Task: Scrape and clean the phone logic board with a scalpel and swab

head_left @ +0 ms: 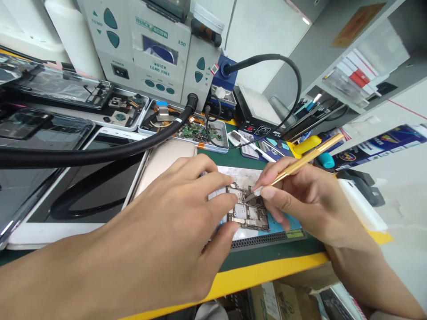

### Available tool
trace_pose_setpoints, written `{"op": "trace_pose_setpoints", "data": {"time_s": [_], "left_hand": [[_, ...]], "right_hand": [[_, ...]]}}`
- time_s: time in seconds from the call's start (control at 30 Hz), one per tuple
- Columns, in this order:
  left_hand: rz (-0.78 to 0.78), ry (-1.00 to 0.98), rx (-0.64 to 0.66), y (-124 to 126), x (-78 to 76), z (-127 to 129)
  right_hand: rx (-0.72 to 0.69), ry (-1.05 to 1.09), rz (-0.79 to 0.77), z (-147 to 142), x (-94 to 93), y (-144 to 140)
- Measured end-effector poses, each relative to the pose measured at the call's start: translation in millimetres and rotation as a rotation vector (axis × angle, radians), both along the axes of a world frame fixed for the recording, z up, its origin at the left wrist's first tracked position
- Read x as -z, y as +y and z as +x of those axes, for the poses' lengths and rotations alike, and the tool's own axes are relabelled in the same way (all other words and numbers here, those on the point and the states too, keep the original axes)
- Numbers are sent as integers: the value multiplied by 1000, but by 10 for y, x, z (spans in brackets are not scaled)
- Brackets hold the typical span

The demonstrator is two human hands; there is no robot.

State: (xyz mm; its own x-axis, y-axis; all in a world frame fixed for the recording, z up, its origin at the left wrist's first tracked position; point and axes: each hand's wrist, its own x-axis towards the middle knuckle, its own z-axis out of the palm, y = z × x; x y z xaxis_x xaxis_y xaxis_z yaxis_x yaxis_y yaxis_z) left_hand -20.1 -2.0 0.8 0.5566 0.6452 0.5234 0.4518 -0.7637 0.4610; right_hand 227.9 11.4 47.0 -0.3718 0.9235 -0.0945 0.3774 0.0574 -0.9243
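Observation:
My left hand (187,209) reaches in from the left, its fingers bent and their tips resting at the left edge of a phone circuit board (240,211). My right hand (310,202) pinches a craft knife (302,161) with a gold handle. The knife slants down to the left, and its narrow blade meets the upper middle of the board. Beneath the board is a blue and white work pad (278,226) with a dark perforated strip along its front. Part of the board's left side is hidden behind my left fingers.
A hot-air station (133,53) stands at the back, its thick black hose (133,153) crossing over phones and a white-framed tablet (30,238) on the left. Trays of parts (218,146) sit behind my hands. The bench has a yellow front edge (267,270), with boxes below.

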Motion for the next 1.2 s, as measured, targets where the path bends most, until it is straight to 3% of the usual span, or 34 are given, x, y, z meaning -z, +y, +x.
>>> {"op": "trace_pose_setpoints", "data": {"time_s": [0.33,0.63,1.0,1.2], "left_hand": [[2,26,-13,-8,12,-3],[8,29,0,9,-1,7],[-2,18,-8,-4,4,3],[4,17,-7,-6,3,-4]], "right_hand": [[-6,-44,49,5,31,-51],[-158,15,-38,-69,-69,147],[-336,-39,-28,-21,-142,263],[-364,-44,-39,-21,-163,287]]}}
